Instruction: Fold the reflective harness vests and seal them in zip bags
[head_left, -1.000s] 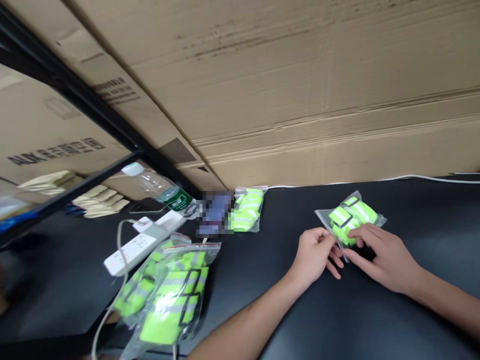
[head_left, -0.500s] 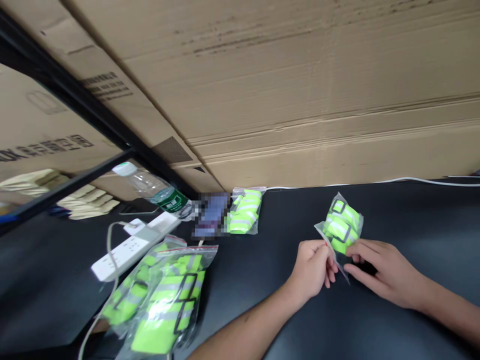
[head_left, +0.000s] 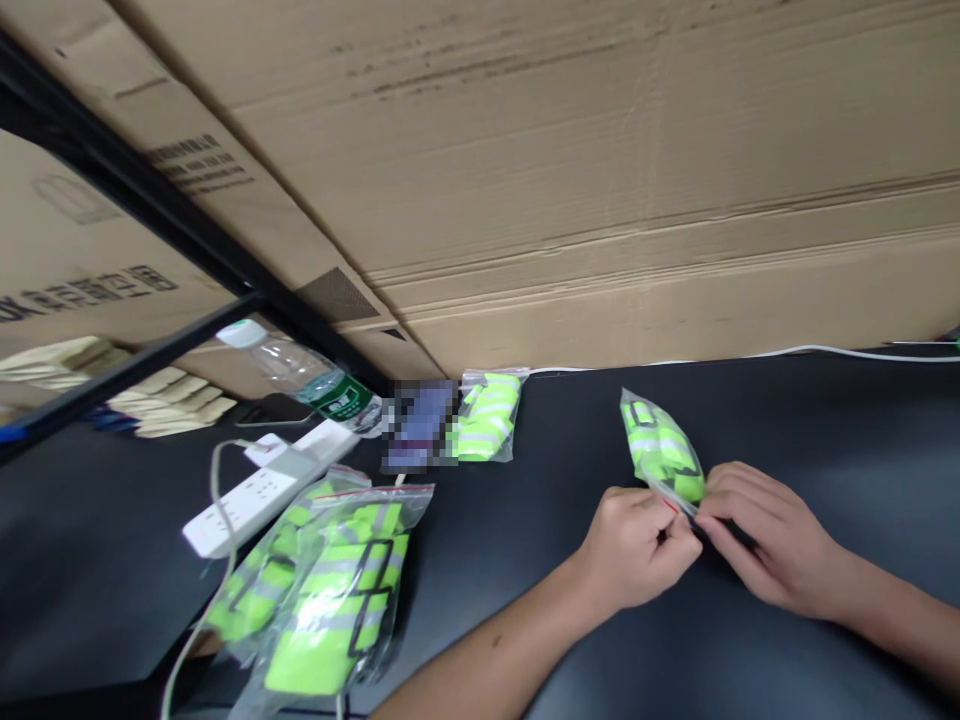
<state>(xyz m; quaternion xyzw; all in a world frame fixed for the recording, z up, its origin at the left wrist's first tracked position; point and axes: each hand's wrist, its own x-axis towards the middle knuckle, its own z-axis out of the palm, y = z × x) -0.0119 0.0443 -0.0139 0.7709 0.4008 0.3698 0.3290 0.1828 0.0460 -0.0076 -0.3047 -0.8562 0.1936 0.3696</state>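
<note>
A clear zip bag (head_left: pixel 661 448) with a folded neon-yellow reflective strap piece and dark buckles inside is held over the black table. My left hand (head_left: pixel 637 548) is closed on the bag's near edge, where a bit of red seal line shows at the fingers. At the right end of that same edge, my right hand (head_left: pixel 772 540) pinches the plastic between thumb and fingers. The bag's far end points away from me, tilted to the left.
Two similar filled bags (head_left: pixel 337 600) lie overlapping at the left, and another bag (head_left: pixel 487 418) lies by the cardboard (head_left: pixel 600 250). A white power strip (head_left: pixel 270 490), a water bottle (head_left: pixel 315 385) and a blurred-out phone-like object (head_left: pixel 421 425) are nearby. A black frame bar (head_left: pixel 150 205) crosses the left.
The bag has turned, its far end swinging left. My left hand has moved right along the edge with its fingers curled tighter, and the two hands are closer together.
</note>
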